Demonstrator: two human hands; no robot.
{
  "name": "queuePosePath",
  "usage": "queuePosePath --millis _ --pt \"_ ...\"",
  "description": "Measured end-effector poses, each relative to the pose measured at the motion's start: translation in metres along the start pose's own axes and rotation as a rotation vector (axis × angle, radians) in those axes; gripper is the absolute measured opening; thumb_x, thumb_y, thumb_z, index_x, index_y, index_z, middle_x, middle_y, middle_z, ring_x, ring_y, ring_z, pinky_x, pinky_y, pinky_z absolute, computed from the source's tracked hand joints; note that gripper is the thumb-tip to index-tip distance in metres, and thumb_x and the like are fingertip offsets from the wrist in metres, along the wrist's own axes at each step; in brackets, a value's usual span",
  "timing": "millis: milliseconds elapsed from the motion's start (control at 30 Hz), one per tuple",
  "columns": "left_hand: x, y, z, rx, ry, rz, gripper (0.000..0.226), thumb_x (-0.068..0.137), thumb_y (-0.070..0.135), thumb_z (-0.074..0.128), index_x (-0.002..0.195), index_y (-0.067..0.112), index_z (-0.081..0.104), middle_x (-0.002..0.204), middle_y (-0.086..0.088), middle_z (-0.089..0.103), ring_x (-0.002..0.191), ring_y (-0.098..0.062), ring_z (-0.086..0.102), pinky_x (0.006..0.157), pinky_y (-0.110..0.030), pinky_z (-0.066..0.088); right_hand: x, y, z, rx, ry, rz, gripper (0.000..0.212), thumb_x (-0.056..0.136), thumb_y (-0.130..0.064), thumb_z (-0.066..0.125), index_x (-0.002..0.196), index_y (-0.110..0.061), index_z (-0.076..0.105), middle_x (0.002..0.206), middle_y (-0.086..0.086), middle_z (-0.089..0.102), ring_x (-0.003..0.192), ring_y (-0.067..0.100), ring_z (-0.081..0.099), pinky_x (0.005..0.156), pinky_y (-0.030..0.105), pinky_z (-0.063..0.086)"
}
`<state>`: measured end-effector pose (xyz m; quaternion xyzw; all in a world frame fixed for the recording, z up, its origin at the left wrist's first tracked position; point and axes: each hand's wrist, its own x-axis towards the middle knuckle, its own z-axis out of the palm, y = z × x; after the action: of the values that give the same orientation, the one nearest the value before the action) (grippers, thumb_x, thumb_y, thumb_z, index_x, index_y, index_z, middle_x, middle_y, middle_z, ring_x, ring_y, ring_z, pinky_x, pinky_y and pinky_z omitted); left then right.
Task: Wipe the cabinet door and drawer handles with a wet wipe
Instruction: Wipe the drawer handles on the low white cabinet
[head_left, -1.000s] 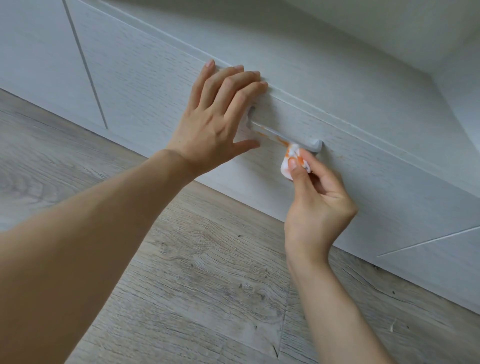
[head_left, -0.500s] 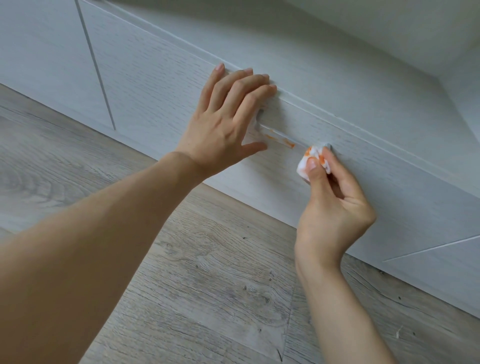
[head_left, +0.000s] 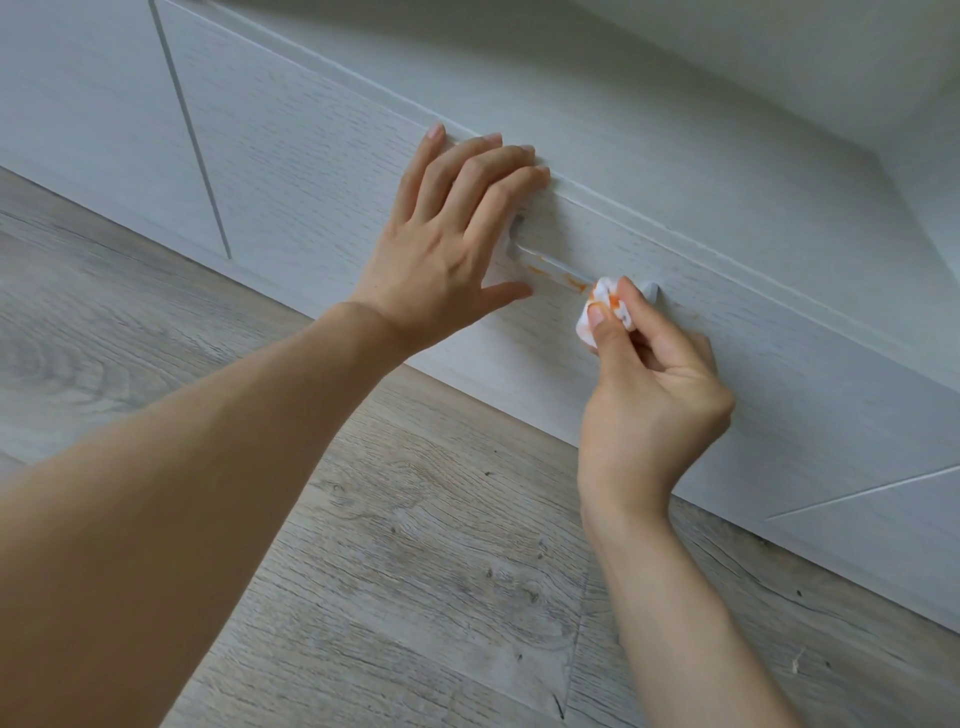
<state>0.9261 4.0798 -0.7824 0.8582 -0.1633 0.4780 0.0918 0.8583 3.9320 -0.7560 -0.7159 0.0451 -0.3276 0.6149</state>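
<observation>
A white bar handle (head_left: 550, 270) runs across a pale wood-grain drawer front (head_left: 322, 171) and carries an orange smear along its middle. My right hand (head_left: 649, 384) pinches a crumpled white wet wipe (head_left: 605, 306), stained orange, against the handle near its right end. My left hand (head_left: 452, 244) lies flat on the drawer front with its fingers spread over the handle's left end, which it partly hides.
A second panel (head_left: 78, 119) adjoins on the left past a vertical gap, and another panel (head_left: 883, 540) sits lower right. Grey wood-plank floor (head_left: 415, 571) lies below the cabinet base.
My right hand slid the wipe right along the handle to its end, then back left a little. My left hand stayed pressed on the drawer front.
</observation>
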Motion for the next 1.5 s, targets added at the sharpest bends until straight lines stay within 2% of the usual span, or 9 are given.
queuePosePath --millis 133,300,433,633,967,1100,1200,1333,1500 --pt "0.000 0.000 -0.001 0.012 0.009 -0.001 0.081 0.071 0.051 0.074 0.132 0.009 0.040 0.133 -0.012 0.050 0.128 -0.027 0.032 0.114 -0.045 0.013 0.000 0.000 0.005 -0.017 -0.033 -0.063 0.033 0.076 0.001 0.073 0.103 -0.016 0.067 0.079 -0.007 0.056 0.067 -0.008 0.060 0.070 0.006 0.048" --pt "0.000 -0.001 -0.001 0.008 -0.006 0.006 0.081 0.072 0.051 0.073 0.133 0.009 0.038 0.134 -0.012 0.050 0.129 -0.027 0.032 0.114 -0.045 0.012 0.002 0.003 -0.003 -0.105 -0.048 -0.148 0.025 0.076 -0.002 0.073 0.100 -0.008 0.071 0.083 0.002 0.063 0.068 -0.013 0.060 0.070 0.003 0.044" --pt "0.000 -0.001 -0.001 0.016 -0.005 0.007 0.081 0.073 0.051 0.072 0.133 0.009 0.038 0.134 -0.012 0.050 0.129 -0.027 0.032 0.114 -0.045 0.013 -0.001 0.005 0.007 -0.137 -0.066 -0.231 0.024 0.075 -0.001 0.071 0.099 0.000 0.071 0.082 0.000 0.061 0.074 -0.023 0.055 0.072 -0.003 0.041" --pt "0.001 -0.003 -0.002 0.000 -0.024 0.024 0.081 0.074 0.049 0.072 0.134 0.011 0.034 0.135 -0.012 0.049 0.129 -0.027 0.031 0.114 -0.045 0.011 0.000 0.007 0.000 -0.171 -0.064 -0.254 0.023 0.077 -0.005 0.069 0.099 -0.002 0.071 0.083 0.002 0.060 0.073 -0.017 0.058 0.072 -0.001 0.042" --pt "0.000 -0.004 0.000 0.013 -0.005 0.031 0.080 0.073 0.050 0.072 0.133 0.010 0.037 0.134 -0.011 0.051 0.129 -0.026 0.032 0.113 -0.046 0.014 0.004 0.008 0.003 -0.250 -0.066 -0.329 0.024 0.076 -0.006 0.071 0.100 -0.003 0.071 0.081 0.004 0.061 0.072 -0.022 0.053 0.071 -0.004 0.037" --pt "0.000 -0.003 0.001 0.007 0.002 0.024 0.081 0.072 0.049 0.073 0.133 0.010 0.038 0.134 -0.011 0.051 0.128 -0.026 0.033 0.113 -0.046 0.015 0.010 0.004 -0.003 -0.331 -0.118 -0.360 0.023 0.077 -0.005 0.071 0.099 -0.007 0.072 0.078 0.000 0.056 0.067 0.001 0.055 0.068 -0.004 0.035" --pt "0.000 -0.004 0.001 0.008 0.013 0.020 0.080 0.071 0.049 0.074 0.133 0.009 0.041 0.134 -0.009 0.052 0.128 -0.025 0.033 0.113 -0.046 0.016 0.010 0.002 -0.001 -0.339 -0.115 -0.386 0.023 0.076 -0.001 0.070 0.099 -0.005 0.072 0.084 0.001 0.051 0.067 0.007 0.052 0.070 -0.003 0.037" --pt "0.000 -0.004 0.000 0.008 0.006 0.015 0.080 0.072 0.049 0.074 0.133 0.009 0.042 0.134 -0.010 0.051 0.129 -0.025 0.033 0.113 -0.046 0.016 0.008 0.001 0.002 -0.376 -0.104 -0.435 0.023 0.076 0.002 0.069 0.098 -0.002 0.072 0.089 0.003 0.047 0.073 0.001 0.048 0.072 -0.005 0.035" --pt "0.000 -0.003 -0.001 0.004 -0.006 0.009 0.080 0.072 0.048 0.074 0.133 0.008 0.043 0.134 -0.010 0.051 0.129 -0.025 0.032 0.113 -0.047 0.016 0.012 0.000 -0.002 -0.423 -0.136 -0.458 0.021 0.077 -0.001 0.070 0.098 -0.002 0.072 0.085 0.001 0.049 0.070 0.002 0.048 0.071 -0.006 0.033"
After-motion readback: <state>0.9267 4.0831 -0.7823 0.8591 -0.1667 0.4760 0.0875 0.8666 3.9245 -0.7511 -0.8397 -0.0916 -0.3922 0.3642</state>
